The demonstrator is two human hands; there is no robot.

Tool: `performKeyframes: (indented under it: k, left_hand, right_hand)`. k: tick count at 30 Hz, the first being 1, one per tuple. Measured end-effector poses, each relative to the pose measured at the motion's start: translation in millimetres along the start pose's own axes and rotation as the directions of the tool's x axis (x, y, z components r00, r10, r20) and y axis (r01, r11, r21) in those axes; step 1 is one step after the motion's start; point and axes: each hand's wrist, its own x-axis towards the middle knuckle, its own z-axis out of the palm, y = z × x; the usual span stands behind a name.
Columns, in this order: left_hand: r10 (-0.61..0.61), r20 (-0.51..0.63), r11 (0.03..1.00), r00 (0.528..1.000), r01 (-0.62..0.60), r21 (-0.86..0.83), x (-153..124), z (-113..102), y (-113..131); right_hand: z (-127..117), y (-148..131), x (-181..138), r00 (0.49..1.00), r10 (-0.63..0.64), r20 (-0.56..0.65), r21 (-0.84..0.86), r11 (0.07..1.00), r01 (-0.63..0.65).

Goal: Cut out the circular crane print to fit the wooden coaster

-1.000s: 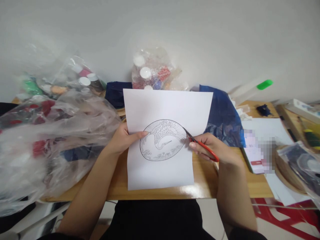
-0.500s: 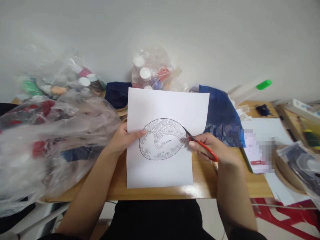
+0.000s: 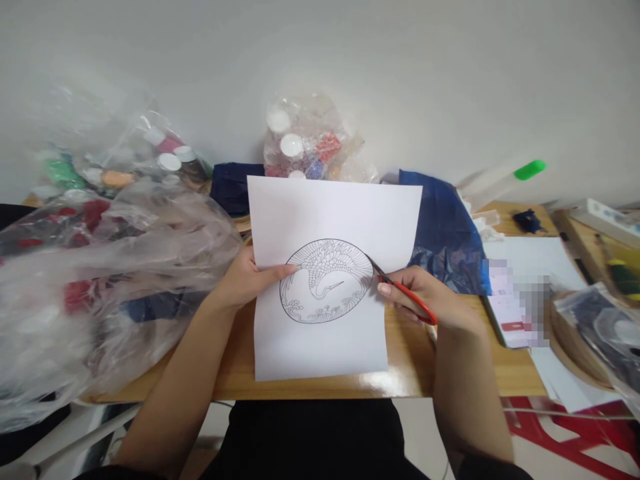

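A white sheet of paper is held up over the table's near part, printed with a round line drawing of a crane. My left hand grips its left side, thumb lying on the front across the drawing's left rim and the fingers hidden behind. In my right hand is a pair of scissors with red handles and dark blades. The blades meet the paper at the upper right of the printed circle, where a cut runs in from the right edge.
Clear plastic bags of jars and red pieces fill the left. Behind the paper stands another bag of jars. Blue plastic lies to the right, with a phone, a wooden hoop and white sheets beyond.
The paper has shifted and tilted slightly, its top left corner moving left and its lower edge a little down. Both hands keep nearly the same places and their holds.
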Motion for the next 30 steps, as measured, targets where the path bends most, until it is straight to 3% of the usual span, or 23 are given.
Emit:
performKeyframes:
  k: [7, 10, 12, 14, 15, 16, 17, 19, 20, 22, 27, 30]
  left_hand:
    - [0.043, 0.000, 0.996, 0.999, -0.043, 0.077, 1.8, -1.6, -0.4]
    - [0.059, -0.044, 0.995, 0.997, -0.055, 0.077, 2.5, -1.4, 0.2]
    - [0.064, -0.062, 0.996, 0.996, -0.059, 0.070, 2.5, -1.0, 0.7]
    - [0.062, -0.058, 0.996, 0.996, -0.059, 0.062, 2.4, -0.7, 1.2]
    - [0.060, -0.050, 0.997, 0.997, -0.057, 0.055, 2.3, -0.8, 1.3]
    - [0.057, -0.040, 0.997, 0.998, -0.055, 0.045, 2.3, -0.9, 1.2]
    - [0.052, -0.029, 0.998, 0.998, -0.051, 0.034, 2.3, -1.2, 1.0]
    - [0.043, -0.011, 0.999, 0.999, -0.043, 0.007, 2.6, -1.9, -0.3]
    - [0.042, -0.003, 0.999, 0.999, -0.042, -0.009, 3.0, -2.2, -1.3]
    - [0.040, 0.009, 0.998, 0.999, -0.039, -0.052, 3.8, -2.7, -3.9]
    - [0.012, 0.030, 0.992, 0.999, -0.008, -0.126, 5.7, -1.9, -7.6]
    - [-0.046, 0.039, 0.992, 0.998, 0.050, -0.113, 6.7, -0.7, -6.1]
  right_hand:
    - [-1.2, -1.4, -2.7, 0.999, 0.036, -0.008, -0.024, 0.999, -0.036]
    - [-7.0, -2.4, -10.5, 0.998, 0.037, 0.046, -0.048, 0.998, -0.035]
    - [-11.8, -2.9, -16.1, 0.994, -0.023, 0.103, -0.041, 0.999, 0.027]
    - [-15.4, -3.3, -18.5, 0.975, -0.219, 0.040, -0.018, 0.975, 0.220]
    - [-16.3, -3.4, -17.6, 0.935, -0.345, -0.079, -0.026, 0.939, 0.344]
    - [-16.5, -3.3, -15.3, 0.861, -0.445, -0.247, -0.062, 0.894, 0.444]
    - [-16.0, -3.0, -11.7, 0.750, -0.499, -0.434, -0.124, 0.858, 0.499]
    - [-13.4, -1.7, -2.4, 0.530, -0.494, -0.689, -0.242, 0.847, 0.474]
    - [-11.6, -0.8, 2.4, 0.476, -0.472, -0.742, -0.262, 0.858, 0.442]
    - [-7.7, 1.4, 10.1, 0.480, -0.450, -0.753, -0.235, 0.865, 0.442]
    - [-1.2, 6.4, 14.2, 0.603, -0.383, -0.700, -0.057, 0.872, 0.487]
    - [-0.7, 7.3, 13.3, 0.603, -0.383, -0.700, -0.041, 0.864, 0.501]
